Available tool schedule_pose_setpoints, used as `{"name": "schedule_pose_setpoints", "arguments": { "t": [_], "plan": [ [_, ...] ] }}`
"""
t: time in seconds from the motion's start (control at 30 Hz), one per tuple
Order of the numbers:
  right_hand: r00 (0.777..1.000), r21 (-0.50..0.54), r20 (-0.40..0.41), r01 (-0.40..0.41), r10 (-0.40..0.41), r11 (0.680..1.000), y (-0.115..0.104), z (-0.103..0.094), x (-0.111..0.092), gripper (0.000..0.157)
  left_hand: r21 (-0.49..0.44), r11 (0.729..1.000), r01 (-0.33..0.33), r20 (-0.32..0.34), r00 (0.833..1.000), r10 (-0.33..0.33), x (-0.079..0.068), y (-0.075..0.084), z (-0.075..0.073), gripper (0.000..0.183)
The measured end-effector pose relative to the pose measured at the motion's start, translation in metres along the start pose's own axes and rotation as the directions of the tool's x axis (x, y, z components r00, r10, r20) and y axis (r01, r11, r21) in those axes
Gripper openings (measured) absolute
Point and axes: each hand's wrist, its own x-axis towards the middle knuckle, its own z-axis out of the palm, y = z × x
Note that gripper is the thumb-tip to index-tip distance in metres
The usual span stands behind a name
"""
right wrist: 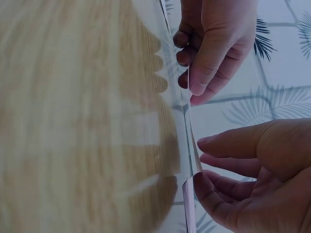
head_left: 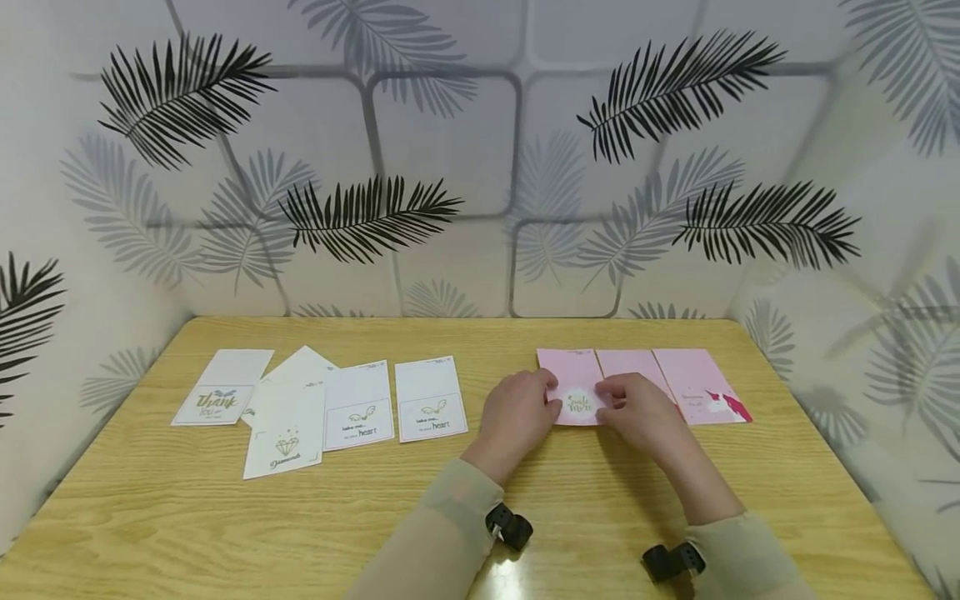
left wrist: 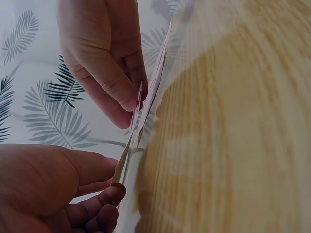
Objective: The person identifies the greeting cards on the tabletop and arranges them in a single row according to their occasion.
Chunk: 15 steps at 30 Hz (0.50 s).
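Observation:
A pink card [head_left: 567,363] with a white patch and gold lettering "Smile More" lies between both hands on the right half of the wooden table. My left hand [head_left: 521,412] pinches its left edge. My right hand [head_left: 641,408] pinches its right edge, partly covering the neighbouring card. In the left wrist view the card [left wrist: 122,162] appears nearly edge-on, slightly lifted from the table. Thumb and fingers of the right hand [right wrist: 262,170] lie on both sides of the card's edge in the right wrist view. Fingers hide part of the card's border.
Right of the held card lie another pink card [head_left: 630,363] and a pink unicorn card [head_left: 688,375]. Several white cards lie on the left, including a "Thank you" card [head_left: 225,387], a diamond card [head_left: 285,425] and a heart card [head_left: 429,396]. A leaf-patterned backdrop [head_left: 450,275] stands behind the table [head_left: 262,533].

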Motion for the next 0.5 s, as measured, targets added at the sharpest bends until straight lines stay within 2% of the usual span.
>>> {"name": "schedule_pose_setpoints", "arguments": {
  "t": [0.17, 0.4, 0.5],
  "plan": [
    [0.999, -0.018, 0.014, 0.034, -0.034, 0.999, 0.0001, -0.0006, 0.0001, 0.043, 0.036, 0.999, -0.013, -0.006, 1.000, 0.013, 0.0020, 0.0000, 0.0034, 0.025],
    [0.994, -0.153, 0.031, 0.113, -0.110, 0.982, -0.0001, 0.0009, 0.0020, 0.044, 0.082, 0.997, 0.000, 0.001, 1.000, 0.000, 0.0036, 0.0002, 0.0061, 0.024],
    [0.993, -0.182, 0.044, 0.117, -0.111, 0.976, -0.0003, 0.0015, 0.0011, 0.043, 0.098, 0.995, 0.002, 0.012, 1.000, -0.003, 0.0040, 0.0010, 0.0067, 0.024]
  ]
}}
